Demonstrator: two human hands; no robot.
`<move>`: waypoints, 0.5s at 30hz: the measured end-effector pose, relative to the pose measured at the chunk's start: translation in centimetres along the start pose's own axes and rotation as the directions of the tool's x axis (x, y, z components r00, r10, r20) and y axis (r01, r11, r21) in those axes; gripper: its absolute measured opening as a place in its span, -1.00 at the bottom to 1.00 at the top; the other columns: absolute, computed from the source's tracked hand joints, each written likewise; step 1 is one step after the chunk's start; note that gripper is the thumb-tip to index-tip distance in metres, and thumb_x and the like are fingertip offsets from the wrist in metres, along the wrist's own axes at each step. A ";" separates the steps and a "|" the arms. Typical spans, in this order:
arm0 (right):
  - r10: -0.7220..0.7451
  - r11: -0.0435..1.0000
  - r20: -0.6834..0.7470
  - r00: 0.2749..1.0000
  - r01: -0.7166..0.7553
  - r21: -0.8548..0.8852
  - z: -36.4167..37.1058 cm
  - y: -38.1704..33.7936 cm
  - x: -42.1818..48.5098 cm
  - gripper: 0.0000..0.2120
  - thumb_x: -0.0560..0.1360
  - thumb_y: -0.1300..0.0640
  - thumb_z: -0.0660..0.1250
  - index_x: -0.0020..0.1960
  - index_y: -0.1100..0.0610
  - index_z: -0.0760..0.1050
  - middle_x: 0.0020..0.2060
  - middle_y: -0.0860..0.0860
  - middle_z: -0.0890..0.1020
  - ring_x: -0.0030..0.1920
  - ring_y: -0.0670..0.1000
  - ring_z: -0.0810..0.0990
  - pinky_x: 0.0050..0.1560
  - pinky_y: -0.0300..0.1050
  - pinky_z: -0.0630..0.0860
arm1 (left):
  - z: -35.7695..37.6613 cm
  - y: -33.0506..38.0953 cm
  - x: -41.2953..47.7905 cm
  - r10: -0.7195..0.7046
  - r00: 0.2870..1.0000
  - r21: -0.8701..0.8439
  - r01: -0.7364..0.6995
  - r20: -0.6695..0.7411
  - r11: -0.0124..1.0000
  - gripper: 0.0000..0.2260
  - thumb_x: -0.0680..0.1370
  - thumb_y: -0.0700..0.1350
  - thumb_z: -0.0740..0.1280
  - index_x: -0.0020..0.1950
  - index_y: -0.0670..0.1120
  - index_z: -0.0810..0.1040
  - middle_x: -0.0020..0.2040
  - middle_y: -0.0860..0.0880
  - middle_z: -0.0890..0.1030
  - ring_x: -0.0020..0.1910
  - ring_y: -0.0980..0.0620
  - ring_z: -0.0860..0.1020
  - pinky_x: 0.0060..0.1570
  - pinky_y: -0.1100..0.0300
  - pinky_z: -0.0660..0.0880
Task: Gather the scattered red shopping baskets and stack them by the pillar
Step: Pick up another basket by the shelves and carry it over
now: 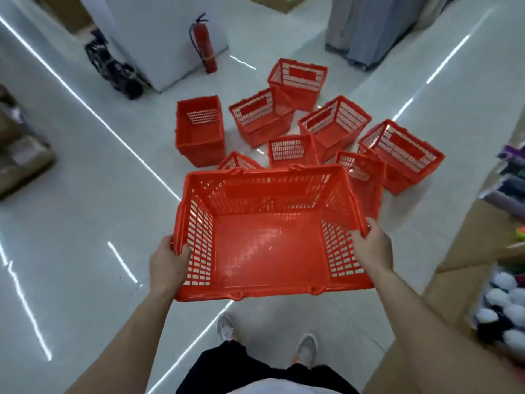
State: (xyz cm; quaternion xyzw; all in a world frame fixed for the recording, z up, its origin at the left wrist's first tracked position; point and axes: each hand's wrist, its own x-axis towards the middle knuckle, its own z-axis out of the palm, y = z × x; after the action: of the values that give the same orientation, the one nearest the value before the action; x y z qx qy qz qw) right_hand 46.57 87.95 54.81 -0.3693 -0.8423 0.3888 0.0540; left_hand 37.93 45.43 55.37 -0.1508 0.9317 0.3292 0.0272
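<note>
**One empty basket in your hands, the rest on the floor ahead**

You hold a red basket [272,245] in front of your waist, above the floor, its mouth turned up toward you. Its long axis runs left to right across your view. There is nothing inside it, and its handles lie folded down along the two long rims. Your left hand [167,263] grips the left short rim with its fingers curled over the edge. Your right hand [375,248] grips the right short rim the same way.

Just beyond the far rim, the scattered baskets [333,123] lie close together on the pale tiled floor [85,223]. Several touch one another and they point in different directions. Most are tipped or lie on their sides, so you see their mesh walls, and none shows anything inside.

At the left of that group an upright basket [199,132] stands mouth up, with its long axis pointing away from you. It may be more than one basket nested together; the view is too soft to tell.

Further back and to the left is the white pillar [159,38]. A red fire extinguisher [203,44] stands upright just beside its base. Cardboard boxes [468,251] line your right side.
</note>
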 end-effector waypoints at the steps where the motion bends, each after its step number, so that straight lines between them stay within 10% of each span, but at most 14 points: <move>1: -0.042 0.999 0.016 0.999 0.042 -0.004 1.5 -2.5 -0.5 -0.64 0.49 0.15 0.33 0.28 0.17 0.55 0.09 0.22 0.68 0.13 0.26 0.61 0.12 0.05 0.50 | -1.9 -1.6 0.4 -0.041 0.999 -0.023 0.040 -0.024 0.999 -0.68 0.57 -0.01 0.34 0.28 -0.11 0.52 0.02 -0.10 0.67 -0.26 0.08 0.56 -0.23 0.17 0.48; 15: -0.347 0.926 0.238 0.907 0.371 -0.065 26.3 -31.9 -9.3 -0.68 0.49 0.17 0.31 0.22 0.19 0.58 -0.03 0.25 0.69 0.04 0.28 0.64 0.05 0.05 0.50 | -25.5 -23.0 14.0 -0.275 0.936 -0.187 0.236 -0.221 0.954 -0.70 0.57 0.02 0.31 0.24 -0.06 0.54 -0.02 -0.03 0.67 -0.27 0.14 0.56 -0.25 0.18 0.49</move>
State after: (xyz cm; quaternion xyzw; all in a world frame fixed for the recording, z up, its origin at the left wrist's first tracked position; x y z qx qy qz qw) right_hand 24.85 52.09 60.60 -0.1645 -0.9165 0.3644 0.0099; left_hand 32.72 8.94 59.33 -0.3120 0.8714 0.3742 -0.0572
